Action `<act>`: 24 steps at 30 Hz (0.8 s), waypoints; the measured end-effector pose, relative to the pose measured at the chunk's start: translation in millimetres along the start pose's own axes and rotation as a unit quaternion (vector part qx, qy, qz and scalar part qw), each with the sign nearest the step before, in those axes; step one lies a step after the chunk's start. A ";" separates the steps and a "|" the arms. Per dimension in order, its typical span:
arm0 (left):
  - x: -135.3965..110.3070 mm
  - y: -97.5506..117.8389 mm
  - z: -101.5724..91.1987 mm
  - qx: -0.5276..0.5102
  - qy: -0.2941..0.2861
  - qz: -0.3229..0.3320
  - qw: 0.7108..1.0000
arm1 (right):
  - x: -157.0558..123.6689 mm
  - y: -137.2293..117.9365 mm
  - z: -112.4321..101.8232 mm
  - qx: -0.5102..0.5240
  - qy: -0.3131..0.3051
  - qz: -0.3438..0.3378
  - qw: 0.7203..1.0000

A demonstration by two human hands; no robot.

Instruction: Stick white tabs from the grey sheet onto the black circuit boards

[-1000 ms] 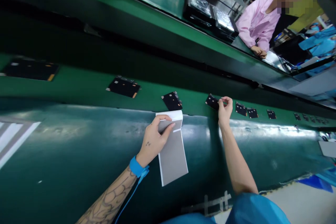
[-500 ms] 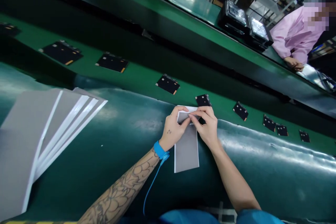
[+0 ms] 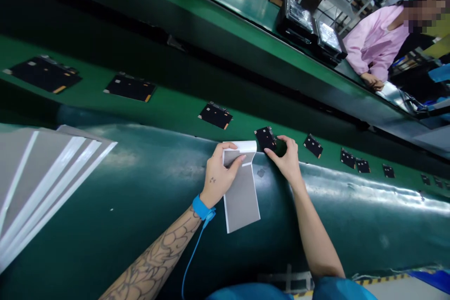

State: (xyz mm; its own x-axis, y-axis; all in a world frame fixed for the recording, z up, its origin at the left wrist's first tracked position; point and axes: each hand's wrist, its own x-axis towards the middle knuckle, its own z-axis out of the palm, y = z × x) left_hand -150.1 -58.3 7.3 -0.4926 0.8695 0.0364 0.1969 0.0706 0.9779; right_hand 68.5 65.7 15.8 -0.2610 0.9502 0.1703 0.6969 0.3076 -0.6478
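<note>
My left hand [image 3: 221, 168] pinches the upper part of a small grey sheet [image 3: 242, 201] with white edges between thumb and fingers. The sheet's top end bends over and shows a white underside. To the right, my right hand [image 3: 288, 157] has its thumb and index finger apart at the near right corner of a black circuit board [image 3: 264, 138]. The thumb tip looks close to or touching that board, which lies on the green belt [image 3: 176, 108]. A blue wrist strap [image 3: 203, 207] with a cord is on my left wrist.
Larger grey sheets [image 3: 45, 168] with white edges lie fanned out at the left. More black boards, such as one board [image 3: 215, 115] and another [image 3: 312, 145], sit along the belt. Across the line, a person in a pink sleeve [image 3: 365, 37] sits near black boxes [image 3: 309, 28].
My right hand has let go of the sheet and moved right to the board, its fingers now apart. My left hand keeps the sheet. The view has shifted to the right.
</note>
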 end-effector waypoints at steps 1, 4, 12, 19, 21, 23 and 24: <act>0.0 0.7 -0.3 0.003 -0.001 0.002 1.000 | 2.5 0.3 1.7 -0.025 -0.009 -0.005 1.000; -0.1 2.8 -1.2 0.018 0.000 0.007 1.000 | 17.3 -6.3 7.6 -0.052 -0.043 -0.034 0.997; -1.1 0.9 -1.0 0.019 -0.006 0.006 1.000 | 64.6 11.3 -9.1 0.093 -0.124 -0.099 0.983; -1.1 0.3 -1.4 0.015 -0.006 0.005 1.000 | 63.1 39.8 -1.1 0.100 -0.063 -0.012 0.993; -1.1 0.5 -1.6 0.015 -0.006 -0.002 1.000 | 62.4 41.7 0.2 0.084 -0.065 -0.010 0.994; -1.2 0.8 -1.5 0.015 -0.005 -0.010 1.000 | 61.1 42.5 -0.2 0.071 -0.062 -0.004 0.996; -1.4 1.2 -1.4 0.016 -0.003 -0.012 1.000 | 60.1 42.8 -0.8 0.067 -0.059 0.000 0.996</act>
State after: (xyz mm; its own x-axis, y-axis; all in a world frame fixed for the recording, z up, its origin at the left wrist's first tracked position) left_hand -150.4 -60.1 8.7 -0.4923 0.8704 0.0112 0.2122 0.1075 0.9713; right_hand 83.1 135.9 -1.1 -0.3426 0.9355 0.0867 0.6041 0.2900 -0.7423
